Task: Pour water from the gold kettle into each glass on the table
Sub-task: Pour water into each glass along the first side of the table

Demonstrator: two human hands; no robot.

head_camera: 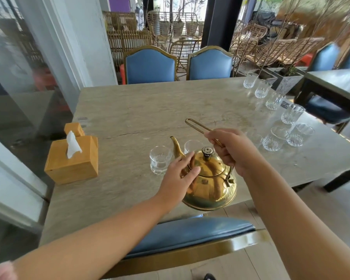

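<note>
My right hand [228, 150] is curled tight around the thin handle [196, 125] of the gold kettle [210, 190], at the table's [129, 110] near edge. My left hand [180, 178] lays loosely straight fingers on its side, the spout beside a glass [160, 159].

You worked in soft, even daylight that seemed to come from the open side beyond the gold kettle [210, 188]. Its polished body threw back warm glare and reflections, and only faint shadows lay on the table [139, 110] around it. Far behind the kettle and to its right the wicker chairs [271, 49] were smeared with blur. Well left of it, straight lines bowed near the edge of the view.
</note>
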